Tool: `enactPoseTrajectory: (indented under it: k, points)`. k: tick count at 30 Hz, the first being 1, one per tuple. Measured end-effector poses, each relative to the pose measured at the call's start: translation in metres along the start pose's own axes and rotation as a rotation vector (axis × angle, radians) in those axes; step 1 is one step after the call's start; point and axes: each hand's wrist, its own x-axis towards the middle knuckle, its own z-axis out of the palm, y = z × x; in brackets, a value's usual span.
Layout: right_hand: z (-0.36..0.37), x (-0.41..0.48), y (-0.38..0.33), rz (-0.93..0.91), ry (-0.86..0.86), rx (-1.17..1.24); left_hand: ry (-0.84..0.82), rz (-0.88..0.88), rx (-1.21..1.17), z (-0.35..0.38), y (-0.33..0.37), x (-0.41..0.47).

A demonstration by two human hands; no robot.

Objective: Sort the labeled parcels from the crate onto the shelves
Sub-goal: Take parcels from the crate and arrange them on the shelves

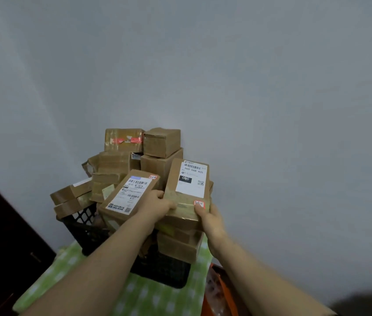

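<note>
On a green patterned cloth [66, 270], seen from the head camera, a black lattice crate [82, 226] is set against a grey wall [271, 110] and is heaped well above its rim with cardboard parcels [116, 163]. One labelled parcel [188, 190], a flat carton with a white shipping label and an orange sticker [198, 203] marked 3-1-1, is held at the near right of the heap, tilted up toward the camera. Its near left edge is gripped by the left hand [157, 206], fingers curled over the top face. Its near right corner is pinched by the right hand [210, 218], with the thumb pressed just below the sticker and the other fingers hidden underneath. Whether the carton rests on the boxes beneath it cannot be told. A neighbouring parcel [128, 195], also labelled and stickered, lies touching the left wrist. No shelves are in view, so the sorting is judged barely begun. Trouble is most likely from the heap itself: a small plain box [162, 142] is perched on top behind, and flat parcels [71, 197] overhang the crate's left rim, so a sideways pull could bring neighbours sliding off. The sticker could also be misread if it is covered by the thumb.
</note>
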Motion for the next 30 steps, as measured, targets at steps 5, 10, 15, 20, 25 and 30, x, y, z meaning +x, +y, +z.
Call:
enactPoseTrajectory:
  k: [5,10,15,20,25,30]
  points:
    - [-0.020,-0.004,0.000,-0.074,-0.060,0.072,-0.102,-0.032,-0.214,-0.002,0.001,-0.010]
    - [-0.037,-0.015,-0.018,-0.189,-0.253,0.155,-0.195,-0.055,-0.426,-0.006,0.005,-0.032]
    - [-0.036,-0.015,-0.047,-0.159,-0.486,0.268,-0.149,0.021,-0.559,-0.033,-0.001,-0.070]
    - [0.006,-0.031,-0.056,-0.113,-0.751,0.319,0.027,0.100,-0.682,-0.073,-0.019,-0.118]
    - [0.060,-0.072,-0.052,-0.071,-0.865,0.238,0.255,0.089,-0.692,-0.119,-0.050,-0.180]
    - [0.118,-0.124,-0.047,-0.066,-0.989,0.085,0.458,0.085,-0.717,-0.160,-0.084,-0.255]
